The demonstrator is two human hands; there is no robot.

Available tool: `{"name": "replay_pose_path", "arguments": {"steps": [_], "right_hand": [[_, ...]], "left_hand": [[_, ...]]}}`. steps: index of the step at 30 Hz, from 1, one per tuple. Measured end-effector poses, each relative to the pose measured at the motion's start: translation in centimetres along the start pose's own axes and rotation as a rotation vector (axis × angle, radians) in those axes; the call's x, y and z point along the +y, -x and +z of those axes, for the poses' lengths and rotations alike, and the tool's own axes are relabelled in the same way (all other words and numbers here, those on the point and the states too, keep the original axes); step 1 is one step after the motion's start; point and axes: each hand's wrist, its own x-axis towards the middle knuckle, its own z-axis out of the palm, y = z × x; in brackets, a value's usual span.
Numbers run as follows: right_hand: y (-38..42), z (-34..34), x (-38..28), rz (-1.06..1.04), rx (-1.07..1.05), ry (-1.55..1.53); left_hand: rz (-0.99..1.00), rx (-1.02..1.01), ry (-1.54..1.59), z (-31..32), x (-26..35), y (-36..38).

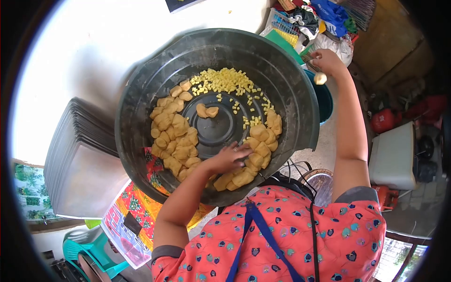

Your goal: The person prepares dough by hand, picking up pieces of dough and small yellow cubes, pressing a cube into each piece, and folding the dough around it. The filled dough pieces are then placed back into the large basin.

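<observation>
in the black basin (141,94), your left hand (230,157) lies spread on dough pieces (176,141); your right hand (326,61) pinches a knife (320,78) beyond the rim.

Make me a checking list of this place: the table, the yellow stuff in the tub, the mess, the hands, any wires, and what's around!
Surface: white table, brightly lit; patterned cloth at its near edge.
Job's things: black tub holding big yellow chunks along the left and near right, small yellow cubes at the far side.
Clutter: stack of grey trays left of the tub; teal bucket behind it.
Hands: left hand flat on chunks in the tub; right hand raised past the rim, gripping a knife handle.
Cables: black cord down the shirt.
Surroundings: basket of clothes, white box, teal chair.
</observation>
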Motion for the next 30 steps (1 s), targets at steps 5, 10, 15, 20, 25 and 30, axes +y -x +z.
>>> {"name": "replay_pose_path", "arguments": {"steps": [5,10,15,20,25,30], "right_hand": [[0.4,1.6,-6.7,-0.136,-0.009,-0.126],[-0.7,6.7,-14.0,-0.344,-0.374,0.042],[-1.9,16.3,-13.7,-0.182,-0.987,0.633],[-1.1,20.3,-9.5,-0.220,-0.862,0.687],[-0.3,21.3,-8.5,-0.290,-0.882,0.766],[0.0,21.5,-8.6,-0.297,-0.933,0.768]], "left_hand": [[-0.018,0.021,0.092,-0.3,1.0,0.5],[-0.072,0.035,0.208,0.4,0.2,0.0],[0.003,0.381,0.154,0.2,-1.2,-0.1],[-0.055,0.432,0.176,-0.1,-1.5,0.4],[-0.031,0.400,0.178,-0.3,-1.2,0.1],[-0.037,0.427,0.204,-0.1,-1.6,0.3]]}}
